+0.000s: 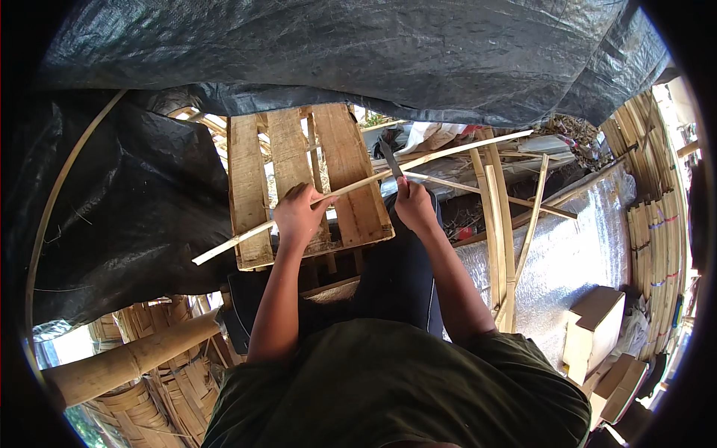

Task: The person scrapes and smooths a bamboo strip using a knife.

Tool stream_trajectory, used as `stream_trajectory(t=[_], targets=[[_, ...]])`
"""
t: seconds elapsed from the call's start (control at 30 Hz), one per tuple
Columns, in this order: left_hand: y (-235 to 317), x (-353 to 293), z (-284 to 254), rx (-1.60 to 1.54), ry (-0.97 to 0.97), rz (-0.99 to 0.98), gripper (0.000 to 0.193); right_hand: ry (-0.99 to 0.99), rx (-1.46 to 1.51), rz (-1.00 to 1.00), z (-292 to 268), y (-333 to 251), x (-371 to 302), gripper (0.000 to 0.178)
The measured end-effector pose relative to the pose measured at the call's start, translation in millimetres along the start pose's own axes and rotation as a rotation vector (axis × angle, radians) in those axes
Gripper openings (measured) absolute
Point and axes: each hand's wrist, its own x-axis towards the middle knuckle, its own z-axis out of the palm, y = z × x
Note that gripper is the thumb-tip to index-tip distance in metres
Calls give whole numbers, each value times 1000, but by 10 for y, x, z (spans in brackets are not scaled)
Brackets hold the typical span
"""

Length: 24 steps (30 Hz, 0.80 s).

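A long, pale bamboo strip [358, 183] slants across a wooden slat bench [287, 145], its near end low on the left and its far end up on the right. My left hand [300, 213] is closed round the strip above the slats. In my right hand [414, 203], at the bench's right side, is a knife [390, 158]. Its blade points up and away, crossing the strip and seemingly touching it. The handle is mostly hidden in my fingers.
Several upright bamboo strips [499, 239] lean at my right, beside a silvery sheet [560, 246]. Bundled strips [657, 239] and cardboard boxes [594, 328] stand farther right. Black tarpaulin [358, 56] hangs ahead and at left. A thick bamboo pole [134, 358] lies at lower left near woven baskets [142, 407].
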Motion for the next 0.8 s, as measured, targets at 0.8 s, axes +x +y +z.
stream_trajectory(t=[0.8], targets=[[-67, -18, 11, -37, 27, 59, 38, -7, 154, 232, -401, 221, 300, 43]])
